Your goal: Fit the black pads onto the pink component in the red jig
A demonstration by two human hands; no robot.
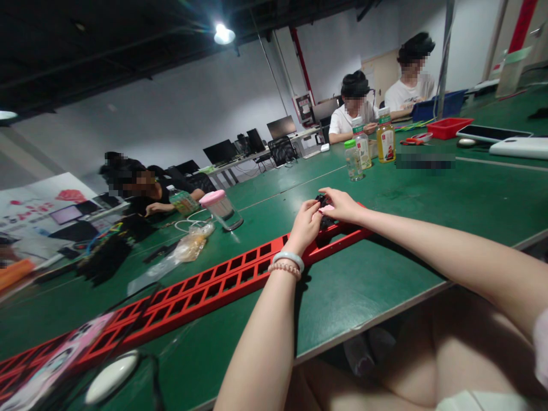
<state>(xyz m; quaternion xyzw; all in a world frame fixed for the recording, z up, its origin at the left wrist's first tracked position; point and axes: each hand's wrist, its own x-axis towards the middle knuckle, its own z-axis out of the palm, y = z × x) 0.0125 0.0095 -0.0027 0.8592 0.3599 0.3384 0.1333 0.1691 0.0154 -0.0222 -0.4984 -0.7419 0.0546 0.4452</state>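
My left hand (pixel 307 224), with two bracelets at its wrist, is closed at the right end of a long red slotted frame (pixel 222 279). Opposite it, my right hand (pixel 342 205) has its fingers bent inward. Between the fingertips of both hands sits a small black part (pixel 324 201), mostly covered by the fingers, so its kind is not clear. More black material shows just below the hands, over the end of the frame. The frame lies flat on the green table and slants toward the lower left.
Left of my hands stand a pink-lidded cup (pixel 222 210) and a plastic bag (pixel 188 245). A white mouse (pixel 112 377) lies at the near left. Bottles (pixel 386 137), a red tray (pixel 449 128) and a phone (pixel 492 134) are farther back. Several people sit around the table.
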